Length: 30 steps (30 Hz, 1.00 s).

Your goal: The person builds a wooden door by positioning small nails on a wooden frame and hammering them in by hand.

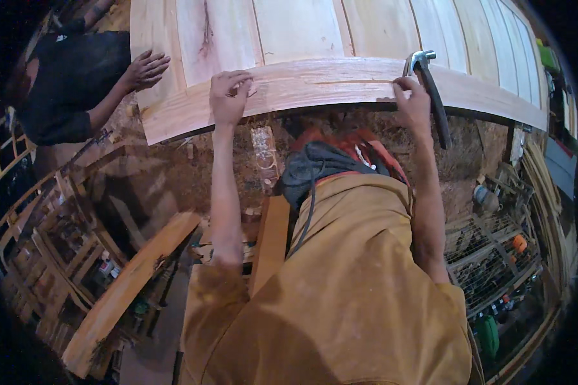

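A wide panel of pale boards (295, 32) lies in front of me, with a long edge rail (289, 80) running along its near side. My left hand (228, 99) rests at this rail, its fingers curled; a small pale bit shows by the fingertips, too small to name. Over the rail's right part, my right hand (413, 106) has thumb and finger pinched together. A thin brownish line, either a sliver or a groove, runs leftward from those fingertips. Just right of that hand lies a claw hammer (438, 106), its metal head on the panel and its dark handle jutting past the near edge.
Another person (77, 90) in dark clothes stands at the left, one hand (148, 69) by the panel's corner. A rough plank (131, 289) leans at lower left among wooden frames. A wire crate (488, 256) and long wood strips (546, 205) are at the right.
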{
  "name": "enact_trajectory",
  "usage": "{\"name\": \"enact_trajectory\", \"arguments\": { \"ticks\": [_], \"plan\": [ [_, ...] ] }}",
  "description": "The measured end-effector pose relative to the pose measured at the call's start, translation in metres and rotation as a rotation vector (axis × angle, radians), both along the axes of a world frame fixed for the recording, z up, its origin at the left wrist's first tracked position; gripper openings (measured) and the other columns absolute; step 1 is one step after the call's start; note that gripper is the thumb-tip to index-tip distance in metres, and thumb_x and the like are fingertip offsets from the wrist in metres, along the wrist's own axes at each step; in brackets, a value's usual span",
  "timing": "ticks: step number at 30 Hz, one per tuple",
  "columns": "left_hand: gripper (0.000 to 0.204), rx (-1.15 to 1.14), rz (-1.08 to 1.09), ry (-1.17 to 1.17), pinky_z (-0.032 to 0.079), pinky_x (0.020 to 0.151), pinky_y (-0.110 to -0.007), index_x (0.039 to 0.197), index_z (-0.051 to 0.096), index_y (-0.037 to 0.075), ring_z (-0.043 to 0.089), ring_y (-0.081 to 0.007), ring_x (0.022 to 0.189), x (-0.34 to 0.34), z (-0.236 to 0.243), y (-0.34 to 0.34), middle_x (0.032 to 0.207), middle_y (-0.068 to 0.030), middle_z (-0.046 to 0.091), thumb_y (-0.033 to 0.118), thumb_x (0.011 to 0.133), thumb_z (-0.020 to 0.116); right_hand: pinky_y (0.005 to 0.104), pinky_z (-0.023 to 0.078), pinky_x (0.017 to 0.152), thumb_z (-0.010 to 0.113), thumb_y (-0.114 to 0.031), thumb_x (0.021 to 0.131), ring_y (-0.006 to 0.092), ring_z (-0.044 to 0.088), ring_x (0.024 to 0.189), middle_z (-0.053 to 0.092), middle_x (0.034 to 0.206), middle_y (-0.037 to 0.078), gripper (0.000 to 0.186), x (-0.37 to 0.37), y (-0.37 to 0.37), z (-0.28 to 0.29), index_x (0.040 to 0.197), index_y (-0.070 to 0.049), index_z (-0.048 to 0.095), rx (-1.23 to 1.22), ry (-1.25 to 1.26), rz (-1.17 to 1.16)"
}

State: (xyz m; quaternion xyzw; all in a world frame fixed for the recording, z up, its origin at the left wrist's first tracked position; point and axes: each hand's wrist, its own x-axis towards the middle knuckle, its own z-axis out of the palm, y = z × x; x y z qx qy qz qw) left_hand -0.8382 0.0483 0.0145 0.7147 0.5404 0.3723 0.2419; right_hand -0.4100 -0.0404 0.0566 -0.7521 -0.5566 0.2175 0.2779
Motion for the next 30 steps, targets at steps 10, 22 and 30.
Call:
{"name": "enact_trajectory", "arguments": {
  "ticks": [10, 22, 30],
  "plan": [
    [0.01, -0.557, 0.055, -0.503, 0.058, 0.076, -0.022, 0.1, 0.079, 0.005, 0.07, -0.0126, 0.086, 0.041, 0.003, 0.03, 0.099, -0.006, 0.074, 0.004, 0.091, 0.075, 0.0521, 0.052, 0.091, 0.066, -0.044, 0.097, 0.0436, 0.061, 0.114, 0.06, 0.127, 0.027, 0.057, 0.096, -0.038, -0.025, 0.139, -0.008, 0.055, -0.25, -0.598, -0.292],
    [0.017, -0.289, 0.022, 0.003, 0.042, 0.1, -0.04, 0.098, 0.084, 0.03, 0.062, -0.0263, 0.108, 0.029, -0.031, 0.037, 0.111, -0.006, 0.073, 0.034, 0.082, 0.081, 0.0498, 0.052, 0.086, 0.06, -0.046, 0.101, 0.0487, 0.067, 0.096, 0.069, 0.1, 0.03, 0.051, 0.038, -0.043, -0.001, 0.124, -0.001, 0.063, -0.261, -0.101, -0.282],
    [0.016, -0.109, -0.044, -0.001, 0.061, 0.083, -0.031, 0.102, 0.083, 0.014, 0.074, -0.0206, 0.093, 0.028, -0.03, 0.035, 0.103, -0.0108, 0.073, 0.015, 0.086, 0.081, 0.0444, 0.053, 0.075, 0.066, -0.031, 0.099, 0.036, 0.07, 0.079, 0.069, 0.087, 0.023, 0.038, -0.074, -0.023, 0.075, 0.121, -0.001, 0.059, -0.274, 0.179, 0.09]
  ]
}}
